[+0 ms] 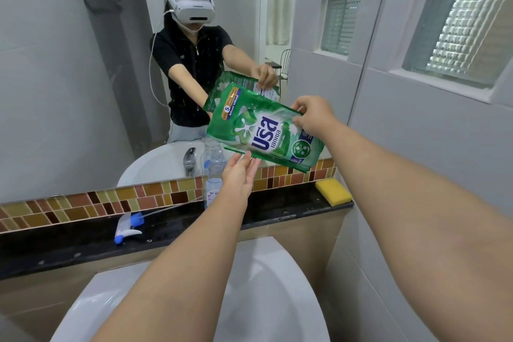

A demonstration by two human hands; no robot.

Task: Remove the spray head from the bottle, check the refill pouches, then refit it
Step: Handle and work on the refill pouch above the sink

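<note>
A green refill pouch (261, 130) is held up in the air in front of the mirror, tilted sideways. My right hand (313, 116) pinches its upper right edge. My left hand (238, 178) is below the pouch's lower left edge, palm up with fingers spread, fingertips touching or nearly touching it. The clear spray bottle (213, 175) stands open-topped on the dark ledge, partly hidden behind my left hand. The white and blue spray head (129, 226) lies on its side on the ledge to the left, its thin tube stretching toward the bottle.
A yellow sponge (333, 190) sits at the right end of the black ledge (69, 247). A white basin (263, 286) lies below my arms. The mirror (83, 91) reflects a person wearing a headset. A tiled wall with glass-block windows stands at the right.
</note>
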